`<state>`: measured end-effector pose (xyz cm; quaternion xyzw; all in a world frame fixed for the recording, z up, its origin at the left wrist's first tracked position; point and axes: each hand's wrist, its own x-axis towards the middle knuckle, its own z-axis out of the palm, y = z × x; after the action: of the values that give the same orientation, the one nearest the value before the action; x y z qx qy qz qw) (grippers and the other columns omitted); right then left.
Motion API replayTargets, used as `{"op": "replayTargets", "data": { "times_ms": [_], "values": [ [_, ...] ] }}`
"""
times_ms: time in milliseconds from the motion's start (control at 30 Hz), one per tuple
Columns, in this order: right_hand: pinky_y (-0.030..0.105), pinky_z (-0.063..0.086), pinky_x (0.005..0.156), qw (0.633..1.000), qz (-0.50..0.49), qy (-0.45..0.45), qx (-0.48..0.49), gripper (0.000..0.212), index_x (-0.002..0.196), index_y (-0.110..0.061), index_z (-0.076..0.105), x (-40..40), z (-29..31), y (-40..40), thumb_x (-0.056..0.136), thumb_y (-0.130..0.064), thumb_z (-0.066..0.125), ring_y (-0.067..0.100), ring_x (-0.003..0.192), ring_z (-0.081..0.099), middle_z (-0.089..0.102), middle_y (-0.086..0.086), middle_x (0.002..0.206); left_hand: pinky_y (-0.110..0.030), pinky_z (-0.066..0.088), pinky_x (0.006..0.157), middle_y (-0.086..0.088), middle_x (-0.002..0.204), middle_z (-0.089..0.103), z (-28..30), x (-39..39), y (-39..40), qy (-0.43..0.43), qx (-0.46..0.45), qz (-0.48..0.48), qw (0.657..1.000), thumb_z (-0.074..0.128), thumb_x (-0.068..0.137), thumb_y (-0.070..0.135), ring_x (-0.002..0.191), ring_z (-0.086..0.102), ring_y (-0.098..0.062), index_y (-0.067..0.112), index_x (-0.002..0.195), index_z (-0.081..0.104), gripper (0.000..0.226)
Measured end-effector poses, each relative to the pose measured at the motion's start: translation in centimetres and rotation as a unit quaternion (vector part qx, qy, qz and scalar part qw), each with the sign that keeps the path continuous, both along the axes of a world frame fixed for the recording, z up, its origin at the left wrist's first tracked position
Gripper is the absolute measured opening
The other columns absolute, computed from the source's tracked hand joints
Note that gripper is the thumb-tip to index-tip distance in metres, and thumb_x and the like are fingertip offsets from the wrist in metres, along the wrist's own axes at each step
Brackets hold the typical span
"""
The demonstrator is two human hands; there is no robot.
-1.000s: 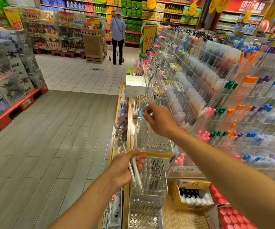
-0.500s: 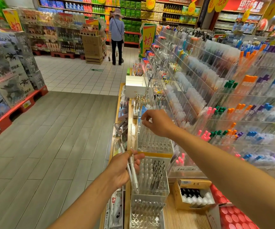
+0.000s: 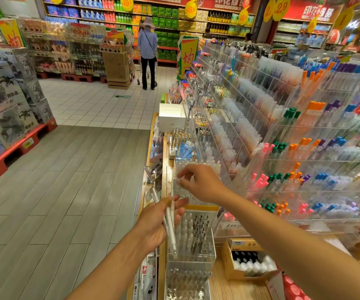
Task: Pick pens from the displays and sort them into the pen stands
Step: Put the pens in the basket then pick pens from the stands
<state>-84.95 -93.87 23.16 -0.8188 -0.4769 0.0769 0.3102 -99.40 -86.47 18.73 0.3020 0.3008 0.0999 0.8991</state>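
Above the clear pen stands (image 3: 191, 241), gripped white pens (image 3: 171, 221) in left hand (image 3: 155, 224), right hand (image 3: 200, 182) blurred, fingers curled, grasp unclear.

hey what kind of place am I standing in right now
Most likely a supermarket, in its stationery aisle. Tiered clear racks of pens line the right side, yellow price tags hang over stocked grocery shelves at the back, and a shopper stands with a cart.
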Motion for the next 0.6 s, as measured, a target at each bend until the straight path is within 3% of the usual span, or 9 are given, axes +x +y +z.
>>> {"op": "replayTargets", "data": {
  "times_ms": [133,233,300,400,467,600],
  "values": [
    [0.028,0.042,0.068,0.977,-0.010,0.195,-0.086,0.020,0.079,-0.021,0.074,0.1,-1.2,-1.9,0.092,-0.033,0.064,0.009,0.070,0.057,0.072,0.004,0.079,-0.024,0.058,0.050,-0.022,0.098,0.074,0.0,0.6,-0.8,-0.005,0.034,-0.013,0.999,0.051,0.101,0.012,0.060,0.068,-0.019,-0.005,0.112,0.066,0.025],
    [0.025,0.046,0.072,0.956,-0.009,0.282,-0.079,0.024,0.074,-0.021,0.072,0.4,-1.1,-2.8,0.091,-0.035,0.064,0.003,0.069,0.064,0.074,-0.003,0.075,-0.027,0.059,0.052,-0.023,0.094,0.074,0.1,1.1,-1.8,0.002,0.059,-0.016,0.998,0.053,0.100,0.012,0.059,0.069,-0.021,-0.007,0.106,0.065,0.023],
    [0.022,0.048,0.070,0.952,-0.002,0.297,-0.073,0.024,0.076,-0.017,0.072,0.4,-1.0,-3.2,0.090,-0.036,0.066,0.000,0.067,0.067,0.072,-0.007,0.070,-0.028,0.060,0.051,-0.022,0.087,0.074,0.1,1.6,-2.5,0.010,0.064,-0.009,0.998,0.053,0.100,0.010,0.058,0.070,-0.022,-0.008,0.106,0.062,0.022],
    [0.028,0.055,0.075,0.947,-0.023,0.314,-0.059,0.022,0.085,-0.007,0.071,0.5,-1.0,-3.7,0.090,-0.029,0.067,0.009,0.074,0.069,0.070,0.001,0.077,-0.029,0.060,0.051,-0.025,0.089,0.074,0.3,2.1,-3.2,0.004,0.054,-0.013,0.998,0.050,0.101,0.009,0.060,0.072,-0.024,-0.010,0.109,0.061,0.023],
    [0.031,0.050,0.075,0.947,-0.043,0.312,-0.062,0.016,0.083,-0.010,0.069,0.7,-0.8,-4.2,0.091,-0.024,0.064,0.014,0.077,0.063,0.067,0.002,0.081,-0.032,0.061,0.055,-0.026,0.094,0.073,0.4,2.2,-3.5,0.000,0.048,-0.027,0.998,0.050,0.101,0.009,0.067,0.073,-0.027,-0.010,0.108,0.063,0.025],
    [0.025,0.042,0.063,0.952,-0.086,0.292,-0.012,0.018,0.085,-0.013,0.064,2.0,0.3,-5.3,0.097,-0.019,0.052,0.012,0.069,0.051,0.063,0.004,0.086,-0.040,0.062,0.060,-0.020,0.082,0.065,0.4,2.4,-3.7,0.010,0.023,-0.037,0.999,0.046,0.103,0.008,0.068,0.067,-0.029,-0.004,0.098,0.060,0.019]
  ]
}}
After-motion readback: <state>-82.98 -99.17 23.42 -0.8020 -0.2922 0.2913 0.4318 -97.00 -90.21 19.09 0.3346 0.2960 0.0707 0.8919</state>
